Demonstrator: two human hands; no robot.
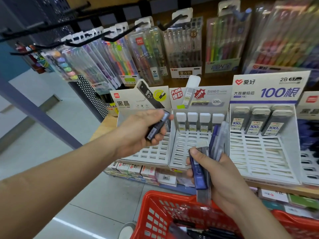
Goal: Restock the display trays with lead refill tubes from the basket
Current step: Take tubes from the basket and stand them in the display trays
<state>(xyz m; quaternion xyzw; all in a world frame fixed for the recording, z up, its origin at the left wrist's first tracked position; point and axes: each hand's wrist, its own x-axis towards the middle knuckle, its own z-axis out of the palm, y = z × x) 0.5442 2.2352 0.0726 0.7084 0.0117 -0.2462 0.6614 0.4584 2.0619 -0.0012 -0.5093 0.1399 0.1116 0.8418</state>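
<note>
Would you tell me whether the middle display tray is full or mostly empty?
Mostly empty: the middle tray holds one back row of white-capped tubes; the visible rest is bare.

- The left hand (138,130) grips one dark tube (156,128) over the left tray (153,154).
- The right hand (222,169) holds a bundle of tubes (201,171) before the middle tray (183,149), where four white-capped tubes (193,122) stand at the back.
- Three grey tubes (255,125) stand at the back of the right tray (259,152).
- A red basket (150,204) sits below the hands.
- Pen packs (146,54) hang on hooks above.
</note>
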